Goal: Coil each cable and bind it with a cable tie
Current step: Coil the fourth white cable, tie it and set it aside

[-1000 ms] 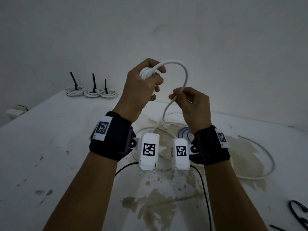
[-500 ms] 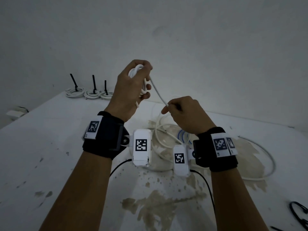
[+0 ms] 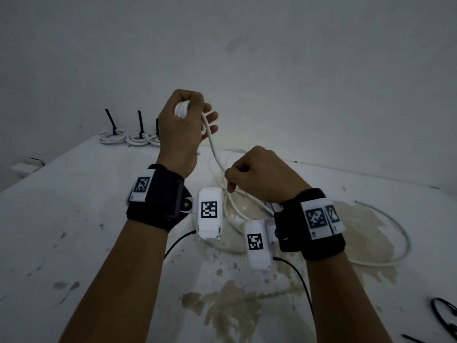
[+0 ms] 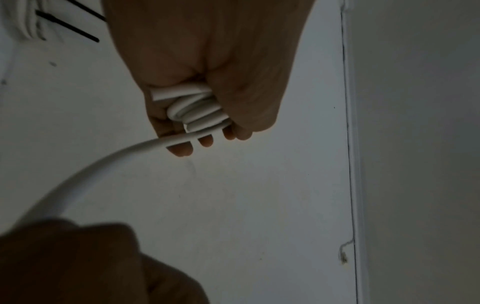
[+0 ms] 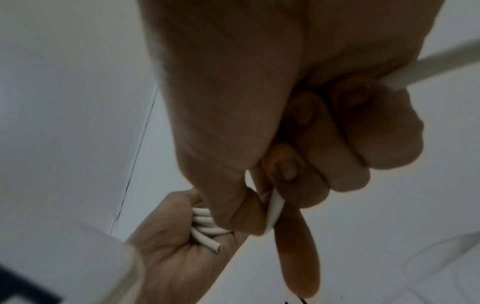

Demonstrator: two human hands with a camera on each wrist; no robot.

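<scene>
3 bound coils (image 3: pixel 128 138) already sit at the table's (image 3: pixel 74 219) far edge. The left hand (image 3: pixel 181 129) grips a small coil (image 4: pixel 197 112) of the white cable (image 3: pixel 215 154), held raised; the right hand's (image 3: pixel 262 177) fingers pinch the strand below. Much cable lies loose on the table, and tying remains.

We hold a white cable (image 3: pixel 214 149) between our hands: the left hand (image 3: pixel 181 129) grips its coils raised, the right hand (image 3: pixel 259 174) pinches the strand lower, above the stained counter (image 3: pixel 74 219).

Dim, grey, even light, soft shadows, wide-angle bending at edges, wrist views blurred, darkest toward 7 o'clock
</scene>
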